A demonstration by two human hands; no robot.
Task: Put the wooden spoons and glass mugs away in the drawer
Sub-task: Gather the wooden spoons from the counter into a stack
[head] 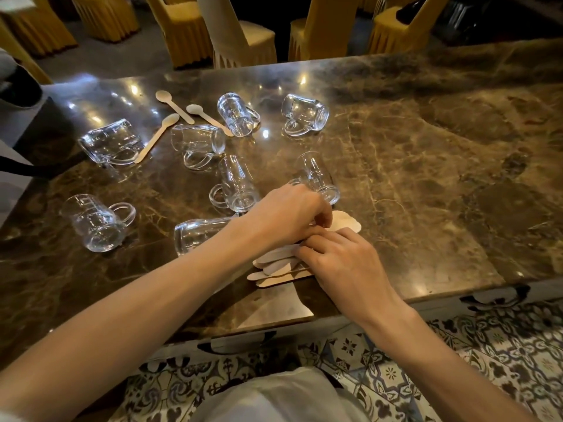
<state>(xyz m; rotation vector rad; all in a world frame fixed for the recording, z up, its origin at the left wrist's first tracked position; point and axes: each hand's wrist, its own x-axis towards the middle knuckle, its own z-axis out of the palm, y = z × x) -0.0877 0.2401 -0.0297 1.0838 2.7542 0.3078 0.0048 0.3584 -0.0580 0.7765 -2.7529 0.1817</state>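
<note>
Gathering is the step we judge to be in hand. Our left hand [289,214] and right hand [344,260] meet over a bundle of wooden spoons [274,264] lying on the marble table [426,178], near its front edge. The left hand's fingers curl down onto the bowl ends and pinch them. The right hand's fingers curl over the handles, clasping the stack from the other side. So both hands grasp the same bundle, which rests on the tabletop and is not lifted.

Beyond that, we count little as finished. Three loose spoons [173,106] lie apart toward the far left of the table, among the glasses, not yet joined to the bundle. Eight glass mugs [236,184] lie on their sides across the table, none of them in a hand. The nearest mug [198,236] lies just beside our left wrist.

Below the table's front edge we see a dark drawer handle [493,296], and the front there looks closed to us. No open drawer shows anywhere. Nothing, as far as we can see, is put away yet.

What is left, in our judgement, is to collect the three stray spoons, open the drawer and lay the spoons in. Then all eight mugs have to be carried over.
</note>
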